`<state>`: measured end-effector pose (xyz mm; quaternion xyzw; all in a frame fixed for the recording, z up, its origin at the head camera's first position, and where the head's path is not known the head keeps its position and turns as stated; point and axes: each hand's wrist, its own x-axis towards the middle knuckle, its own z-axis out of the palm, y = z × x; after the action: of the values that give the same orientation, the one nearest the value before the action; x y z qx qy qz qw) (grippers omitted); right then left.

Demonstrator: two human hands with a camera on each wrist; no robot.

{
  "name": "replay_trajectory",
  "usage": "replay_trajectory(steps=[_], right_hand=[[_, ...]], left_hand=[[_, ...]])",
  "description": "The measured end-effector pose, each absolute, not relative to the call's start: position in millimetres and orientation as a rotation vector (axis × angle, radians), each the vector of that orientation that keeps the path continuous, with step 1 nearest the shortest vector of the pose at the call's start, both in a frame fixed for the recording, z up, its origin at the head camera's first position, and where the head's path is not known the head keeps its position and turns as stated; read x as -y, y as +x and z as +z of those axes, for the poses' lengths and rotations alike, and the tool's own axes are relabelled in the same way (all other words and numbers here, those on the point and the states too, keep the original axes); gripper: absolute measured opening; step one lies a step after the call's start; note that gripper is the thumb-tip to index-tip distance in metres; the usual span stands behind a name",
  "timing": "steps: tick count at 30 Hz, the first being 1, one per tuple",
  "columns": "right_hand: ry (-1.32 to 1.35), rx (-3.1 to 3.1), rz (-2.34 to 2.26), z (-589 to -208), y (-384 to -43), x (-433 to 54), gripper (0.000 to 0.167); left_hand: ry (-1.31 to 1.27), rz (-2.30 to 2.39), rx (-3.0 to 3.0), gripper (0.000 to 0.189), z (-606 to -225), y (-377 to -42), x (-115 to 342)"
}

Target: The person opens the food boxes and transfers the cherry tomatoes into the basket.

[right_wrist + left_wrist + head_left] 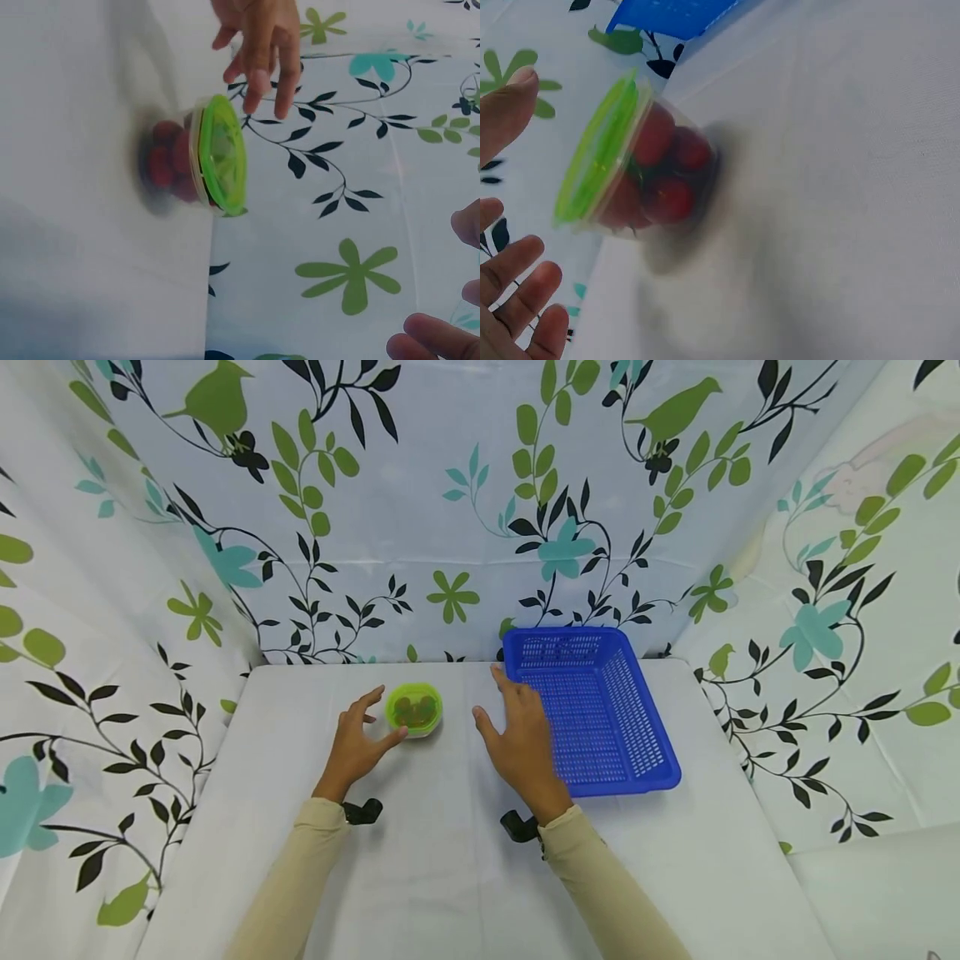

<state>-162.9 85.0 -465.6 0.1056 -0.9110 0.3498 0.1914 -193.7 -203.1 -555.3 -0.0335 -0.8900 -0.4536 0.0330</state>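
Note:
A small clear plastic container (415, 710) with a bright green lid (594, 150) stands on the white table. Several round red fruits (667, 199) show through its side. Close at its left is my left hand (358, 741), fingers spread and thumb toward the container's near edge. My right hand (519, 737) hovers to the right of the container, thumb and fingers apart, overlapping the left rim of a blue plastic basket (651, 727) in the head view. Nothing is held in either hand. In the right wrist view, the left hand's fingertips (259, 81) hang just over the lid.
The perforated blue basket lies at the table's back right. White cloth covers the table (427, 877), and a curtain (450, 510) printed with leaves and birds rises behind it and along both sides. Dark wrist cameras (363, 812) jut from both wrists.

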Motion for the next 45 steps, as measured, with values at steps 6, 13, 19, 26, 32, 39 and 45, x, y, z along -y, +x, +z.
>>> replay_trajectory(steps=[6, 13, 19, 26, 32, 39, 45], right_hand=[[0.308, 2.580, 1.067, -469.7, -157.5, -73.1, 0.068], [0.360, 2.596, 1.138, -479.2, -155.0, -60.0, 0.067], [0.353, 2.620, 1.191, -493.6, -156.3, -48.9, 0.062], [0.351, 2.646, 1.247, -515.2, -162.0, -37.3, 0.059], [0.307, 2.670, 1.371, -533.2, -167.1, -29.7, 0.052], [0.205, 2.678, 1.591, -550.5, -176.7, -21.8, 0.044], [0.102, 2.696, 1.731, -561.6, -184.2, -14.8, 0.038]], left_hand=[[-0.033, -1.671, 2.686, 0.094, -575.5, -198.6, 214.5], [-0.002, -1.854, 2.627, 0.094, -584.6, -203.5, 216.5], [0.032, -1.917, 2.597, 0.092, -590.2, -202.6, 216.9], [0.067, -1.937, 2.565, 0.087, -599.8, -203.6, 217.9], [0.074, -1.963, 2.545, 0.085, -603.4, -203.2, 217.9], [0.066, -2.032, 2.485, 0.083, -606.0, -202.8, 219.8], [0.094, -2.051, 2.452, 0.081, -609.4, -203.6, 217.5]])
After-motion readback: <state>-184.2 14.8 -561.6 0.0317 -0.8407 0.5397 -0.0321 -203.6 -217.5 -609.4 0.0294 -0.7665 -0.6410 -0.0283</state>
